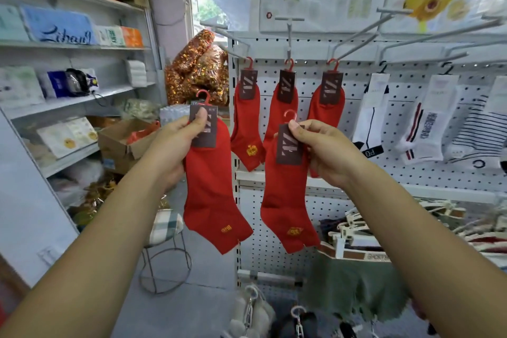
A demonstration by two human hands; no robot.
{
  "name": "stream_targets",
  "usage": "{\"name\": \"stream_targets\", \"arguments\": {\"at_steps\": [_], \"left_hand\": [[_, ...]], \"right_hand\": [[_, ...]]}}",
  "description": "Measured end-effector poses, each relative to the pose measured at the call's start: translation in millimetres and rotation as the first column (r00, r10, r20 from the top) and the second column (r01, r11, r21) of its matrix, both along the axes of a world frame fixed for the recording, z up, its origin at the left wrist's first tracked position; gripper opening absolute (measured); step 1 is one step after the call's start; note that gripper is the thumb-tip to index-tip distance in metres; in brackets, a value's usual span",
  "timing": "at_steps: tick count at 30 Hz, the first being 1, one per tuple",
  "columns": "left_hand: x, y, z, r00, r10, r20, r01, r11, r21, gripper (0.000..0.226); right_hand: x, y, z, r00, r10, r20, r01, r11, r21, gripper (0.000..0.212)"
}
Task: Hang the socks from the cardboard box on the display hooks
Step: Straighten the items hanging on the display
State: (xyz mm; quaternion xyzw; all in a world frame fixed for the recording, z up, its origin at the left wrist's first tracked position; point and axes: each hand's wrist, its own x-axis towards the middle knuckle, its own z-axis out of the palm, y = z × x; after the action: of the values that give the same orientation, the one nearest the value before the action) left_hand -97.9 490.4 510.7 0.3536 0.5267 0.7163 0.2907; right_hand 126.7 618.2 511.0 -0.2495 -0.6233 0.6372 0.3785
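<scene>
In front of the peg wall, the left hand (179, 136) pinches one red sock (212, 189) by its card and the right hand (319, 145) pinches another red sock (286, 206), little hangers on top, ready for the display hooks (356, 40).

Both forearms are raised forward. The left red sock (211, 186) is pinched by its label in the left hand (175, 143), the right red sock (285, 200) in the right hand (326, 151).

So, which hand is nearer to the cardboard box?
Left. The left hand, holding a red sock, is just right of the cardboard box; the right hand, holding a second red sock, is much farther right.
</scene>
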Motion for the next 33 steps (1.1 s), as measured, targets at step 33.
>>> {"name": "stream_targets", "arguments": {"at_steps": [33], "left_hand": [[2.0,41.4,-40.0,0.999,-0.033,0.004,0.033,0.999,-0.012,0.034]], "right_hand": [[7.9,53.2,-33.8,0.847,-0.490,0.204,0.453,0.868,0.205,0.015]]}}
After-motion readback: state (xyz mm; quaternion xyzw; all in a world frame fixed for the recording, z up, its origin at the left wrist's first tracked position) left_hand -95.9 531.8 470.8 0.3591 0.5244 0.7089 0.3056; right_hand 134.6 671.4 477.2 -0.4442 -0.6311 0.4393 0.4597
